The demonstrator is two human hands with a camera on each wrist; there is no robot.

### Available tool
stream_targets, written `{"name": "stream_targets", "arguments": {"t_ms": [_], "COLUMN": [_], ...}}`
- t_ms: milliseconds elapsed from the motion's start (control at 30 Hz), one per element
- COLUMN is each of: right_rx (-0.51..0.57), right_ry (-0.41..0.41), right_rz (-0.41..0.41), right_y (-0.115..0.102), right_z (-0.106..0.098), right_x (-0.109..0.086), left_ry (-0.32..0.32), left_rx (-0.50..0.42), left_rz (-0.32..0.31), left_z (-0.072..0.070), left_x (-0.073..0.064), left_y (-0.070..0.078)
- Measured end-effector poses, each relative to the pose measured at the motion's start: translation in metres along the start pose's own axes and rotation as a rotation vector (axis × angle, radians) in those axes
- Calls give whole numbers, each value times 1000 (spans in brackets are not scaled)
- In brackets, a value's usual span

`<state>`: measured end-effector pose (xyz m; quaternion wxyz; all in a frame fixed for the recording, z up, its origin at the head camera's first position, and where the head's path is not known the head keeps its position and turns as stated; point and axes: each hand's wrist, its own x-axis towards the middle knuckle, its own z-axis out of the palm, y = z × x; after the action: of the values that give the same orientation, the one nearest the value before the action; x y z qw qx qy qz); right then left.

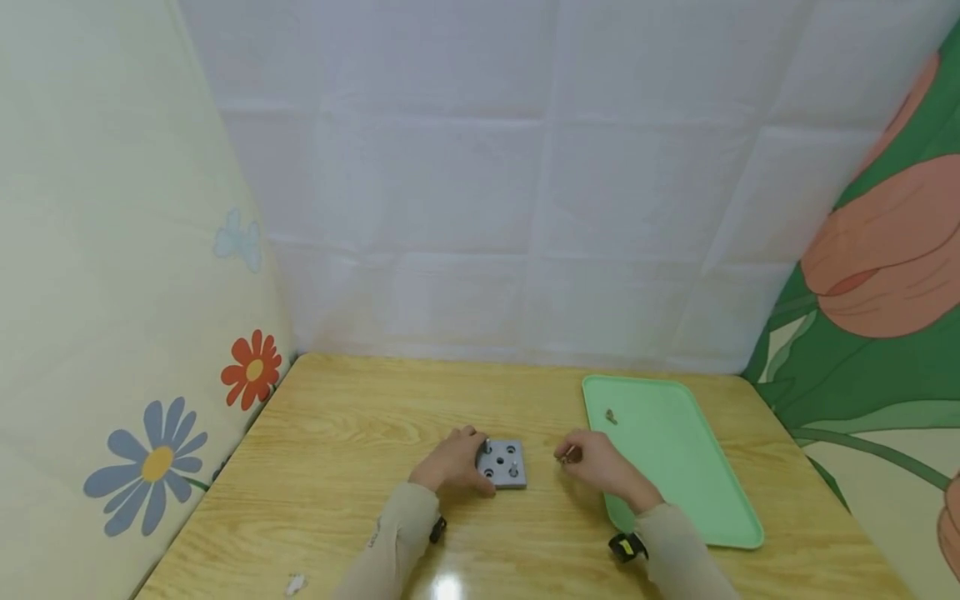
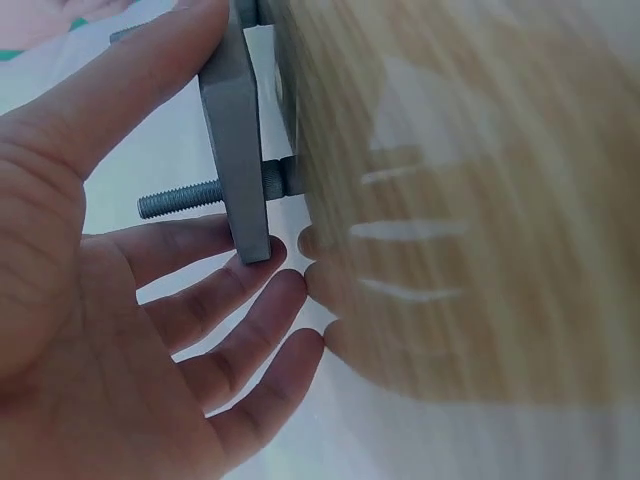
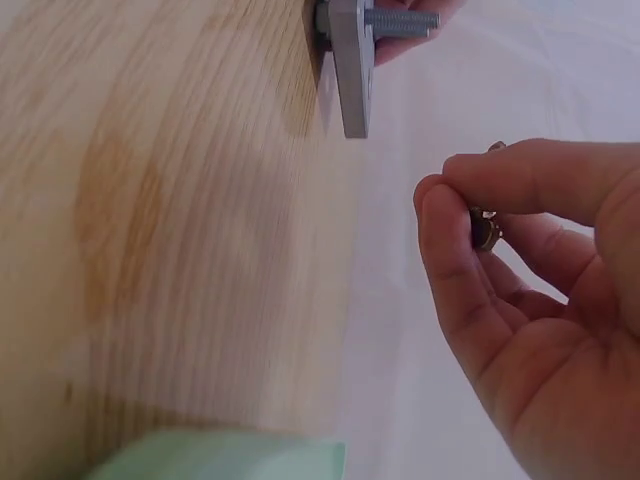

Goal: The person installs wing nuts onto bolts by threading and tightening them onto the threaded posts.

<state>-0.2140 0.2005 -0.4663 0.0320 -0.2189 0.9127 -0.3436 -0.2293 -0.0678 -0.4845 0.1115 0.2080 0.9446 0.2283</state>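
Observation:
A square grey metal plate point(image 1: 500, 464) with several holes stands just above the wooden table. Two threaded bolts point(image 2: 180, 200) stick up through it, their heads beneath. My left hand point(image 1: 453, 461) grips the plate's left side between thumb and fingers, the other fingertips resting at the tabletop. To the right of the plate, my right hand point(image 1: 600, 467) pinches a small brass wing nut point(image 3: 485, 232) between thumb and index finger, mostly hidden by them. Another small brass piece, apparently a wing nut point(image 1: 611, 416), lies on the green tray point(image 1: 675, 442).
The tray lies on the table point(image 1: 525, 542) at the right, partly under my right forearm. A small white scrap point(image 1: 296, 584) is near the front left. A white cloth point(image 1: 450, 208) hangs behind the table, with patterned cloths at both sides.

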Motion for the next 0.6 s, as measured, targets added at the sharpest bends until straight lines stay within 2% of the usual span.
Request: {"name": "stream_targets", "arguments": {"t_ms": [267, 600], "right_rx": [-18, -19], "right_ry": [-28, -18], "right_rz": [28, -56], "right_y": [-7, -10], "right_z": [11, 23], "right_x": [11, 17], "left_ry": [11, 15], "left_rx": [-116, -200], "left_rz": [49, 84], "left_z": [2, 10], "left_x": [1, 6], "left_y": [-9, -27]}}
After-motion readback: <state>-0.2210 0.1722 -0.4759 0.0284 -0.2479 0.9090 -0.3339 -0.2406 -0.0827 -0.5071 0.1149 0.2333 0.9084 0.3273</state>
